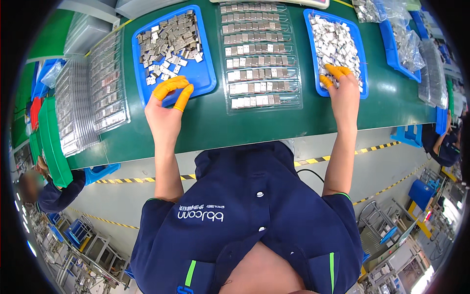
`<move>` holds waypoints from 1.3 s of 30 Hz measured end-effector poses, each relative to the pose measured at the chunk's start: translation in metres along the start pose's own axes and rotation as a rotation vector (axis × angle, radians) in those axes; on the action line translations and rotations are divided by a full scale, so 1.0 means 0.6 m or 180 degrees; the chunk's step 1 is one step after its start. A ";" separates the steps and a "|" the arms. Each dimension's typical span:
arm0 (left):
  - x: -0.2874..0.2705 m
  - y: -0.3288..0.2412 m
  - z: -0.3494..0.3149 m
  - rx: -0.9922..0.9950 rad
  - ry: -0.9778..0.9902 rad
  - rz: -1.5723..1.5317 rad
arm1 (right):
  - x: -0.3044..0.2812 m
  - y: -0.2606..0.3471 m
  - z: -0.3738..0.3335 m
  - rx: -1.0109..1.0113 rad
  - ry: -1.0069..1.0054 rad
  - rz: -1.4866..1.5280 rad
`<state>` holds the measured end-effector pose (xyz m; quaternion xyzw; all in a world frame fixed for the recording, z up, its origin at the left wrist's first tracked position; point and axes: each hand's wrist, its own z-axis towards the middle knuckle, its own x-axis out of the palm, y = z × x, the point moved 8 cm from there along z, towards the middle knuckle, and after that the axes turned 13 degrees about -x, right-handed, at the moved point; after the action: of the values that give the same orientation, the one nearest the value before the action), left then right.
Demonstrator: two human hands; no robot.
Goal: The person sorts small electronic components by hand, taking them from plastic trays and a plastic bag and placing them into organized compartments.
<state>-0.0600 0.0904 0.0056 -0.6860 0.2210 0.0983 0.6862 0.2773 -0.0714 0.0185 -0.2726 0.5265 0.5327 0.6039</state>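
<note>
Two blue trays (359, 54) flank one rack (264, 110), nine rows showing, at twelve o'clock — left hand (165, 105) at eleven, thumb and finger nearly meeting over its tray's near rim, hold unclear; right hand (344, 90) at one, fingertips slightly parted among heaped connectors (335, 41), hold unclear too. Green bench (269, 128) borders the rack, near edge towards six — grey floor (134, 201) beyond.
</note>
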 end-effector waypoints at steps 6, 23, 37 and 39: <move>-0.007 -0.020 0.013 0.0161 -0.0184 0.0759 | 0.001 0.022 0.016 -0.0114 0.0173 0.0265; 0.073 -0.040 0.057 0.0337 -0.0115 0.1949 | 0.010 -0.037 -0.027 0.1128 -0.0639 0.2299; 0.104 -0.110 -0.026 0.0358 0.1089 -0.1095 | 0.009 0.204 0.028 0.0061 -0.0329 0.3945; 0.108 -0.107 -0.033 0.0147 0.1151 -0.1383 | 0.020 0.210 0.023 0.0329 -0.0289 0.4421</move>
<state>0.0219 0.0573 0.0359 -0.7079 0.1898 -0.1802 0.6560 0.1632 -0.0188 0.0406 0.1787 0.5778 0.7807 0.1571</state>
